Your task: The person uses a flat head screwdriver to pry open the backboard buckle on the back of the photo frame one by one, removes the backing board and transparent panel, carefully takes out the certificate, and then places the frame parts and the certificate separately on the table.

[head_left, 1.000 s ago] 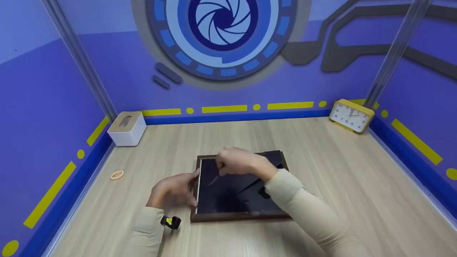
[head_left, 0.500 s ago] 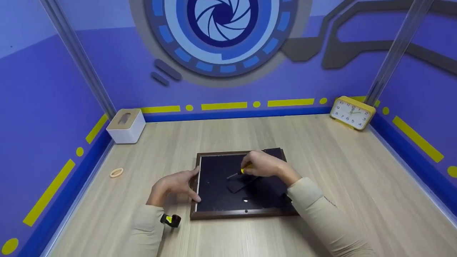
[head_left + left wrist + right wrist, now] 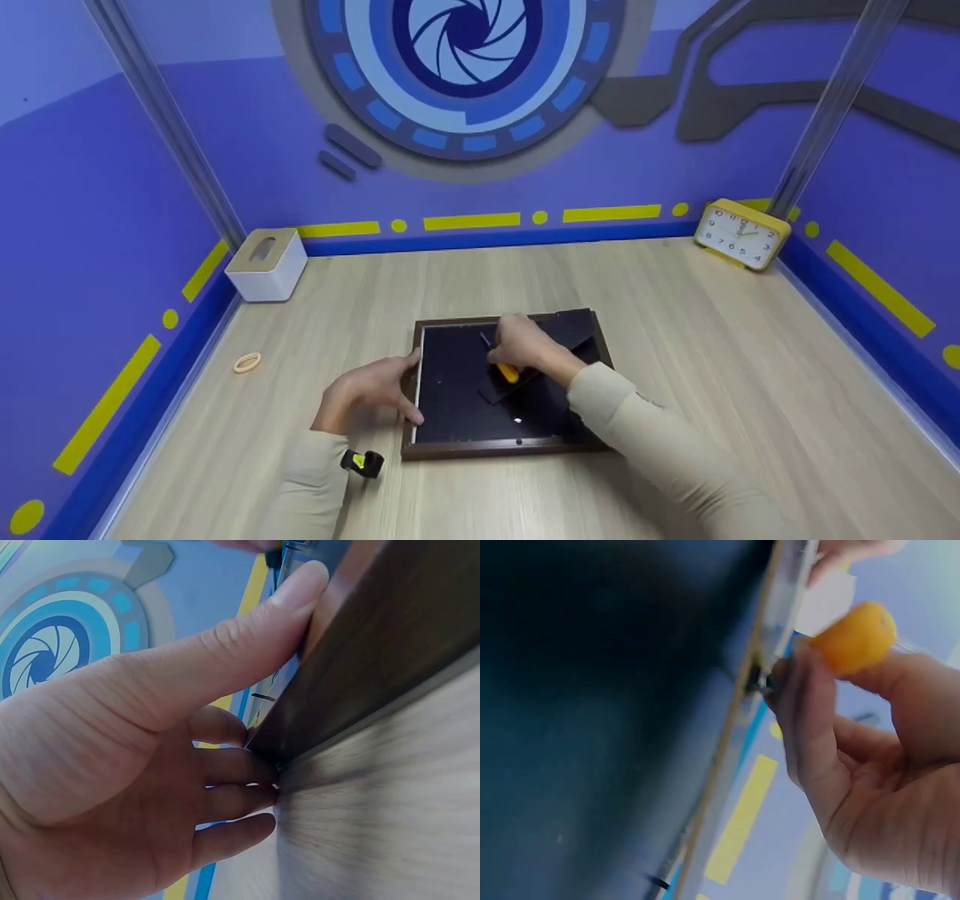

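Picture frame (image 3: 480, 451) lies on the desk (image 3: 420, 510), right of the left hand and beneath the right, dark backing (image 3: 450, 375) upward. In the head view, the left hand (image 3: 375, 386) steadies its edge; the right hand (image 3: 521, 345) grips a yellow-handled tool (image 3: 508, 373). Backing is in place; work seems unfinished, though I cannot tell how much remains. The left wrist view shows straight fingers touching the frame; the right one, the tool pinched.

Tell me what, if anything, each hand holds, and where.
The right hand grips a yellow-handled tool by its handle's shaft end, butt protruding. The left hand touches the left edge of the frame, thumb on top.
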Motion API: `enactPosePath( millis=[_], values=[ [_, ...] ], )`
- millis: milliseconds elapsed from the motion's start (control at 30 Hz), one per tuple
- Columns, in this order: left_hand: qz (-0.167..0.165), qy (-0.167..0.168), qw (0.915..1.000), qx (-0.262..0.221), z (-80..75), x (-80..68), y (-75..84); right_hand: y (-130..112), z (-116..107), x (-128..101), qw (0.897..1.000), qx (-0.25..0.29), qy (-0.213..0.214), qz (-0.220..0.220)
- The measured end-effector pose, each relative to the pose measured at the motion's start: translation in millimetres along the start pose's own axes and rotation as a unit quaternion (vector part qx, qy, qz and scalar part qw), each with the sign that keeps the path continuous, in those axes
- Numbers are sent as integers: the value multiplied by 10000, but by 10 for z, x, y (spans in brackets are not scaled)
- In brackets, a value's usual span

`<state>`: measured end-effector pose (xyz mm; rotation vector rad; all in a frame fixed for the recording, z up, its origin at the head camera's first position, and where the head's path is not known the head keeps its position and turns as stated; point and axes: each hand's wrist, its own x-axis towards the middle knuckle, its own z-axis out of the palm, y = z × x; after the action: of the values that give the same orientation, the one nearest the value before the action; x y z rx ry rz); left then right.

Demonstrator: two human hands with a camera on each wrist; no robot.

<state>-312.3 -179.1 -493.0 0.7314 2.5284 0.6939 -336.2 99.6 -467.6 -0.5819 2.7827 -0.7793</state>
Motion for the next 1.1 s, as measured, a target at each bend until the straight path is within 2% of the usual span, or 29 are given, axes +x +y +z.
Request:
enactPosePath(
  millis=[133,367,600,800,1100],
  values=[
    [8,44,10000,-47,-11,14,3,-29,36,112,9996,243,137,-48],
    [88,128,9998,122,-30,43,41,-98,94,177,9997,70,221,35],
    [-158,158,9997,26,-2,17,90,-129,174,199,9991,382,-30,166],
    [-394,169,9985,-335,26,6,99,-109,204,185,9979,608,67,231],
    [-246,-4,9997,32,21,-17,74,-147,262,172,9984,534,52,198]
  ],
)
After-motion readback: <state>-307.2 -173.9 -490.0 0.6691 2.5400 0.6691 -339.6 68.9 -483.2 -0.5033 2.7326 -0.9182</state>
